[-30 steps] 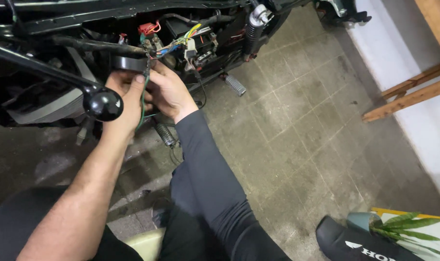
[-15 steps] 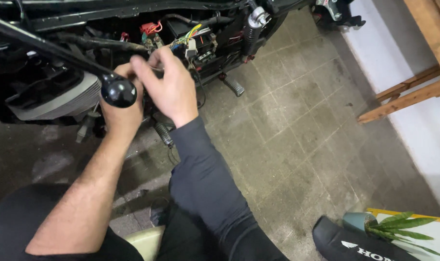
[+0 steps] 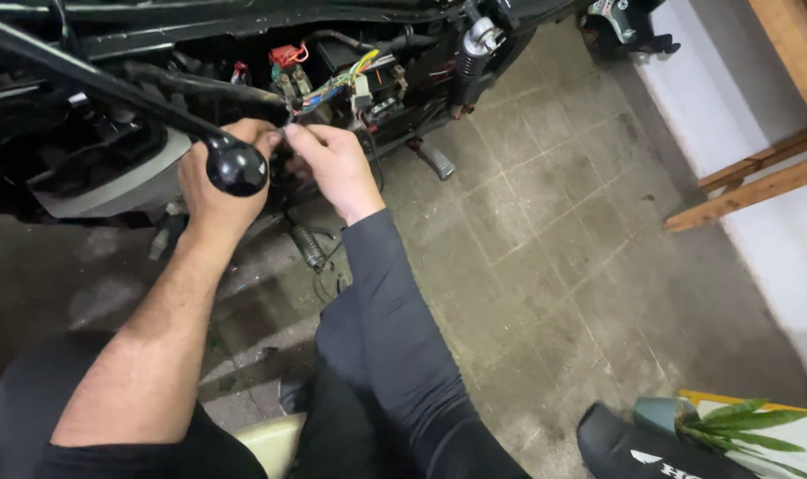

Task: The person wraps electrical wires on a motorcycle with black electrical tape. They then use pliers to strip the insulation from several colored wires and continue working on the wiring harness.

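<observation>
Now left hand point(image 3: 210, 182) and right hand point(image 3: 334, 168) pinch motorcycle wiring point(image 3: 337, 84)

My left hand point(image 3: 215, 182) was behind the round bar end point(image 3: 236, 166), my right hand point(image 3: 335, 167) was just to its right, the wires point(image 3: 339, 82) were above both, and the foot peg point(image 3: 434, 160) lay farther right.

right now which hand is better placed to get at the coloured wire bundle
Right. The right hand has its fingertips just below the coloured wire bundle, unobstructed. The left hand sits behind the black handlebar end, farther away.
</observation>
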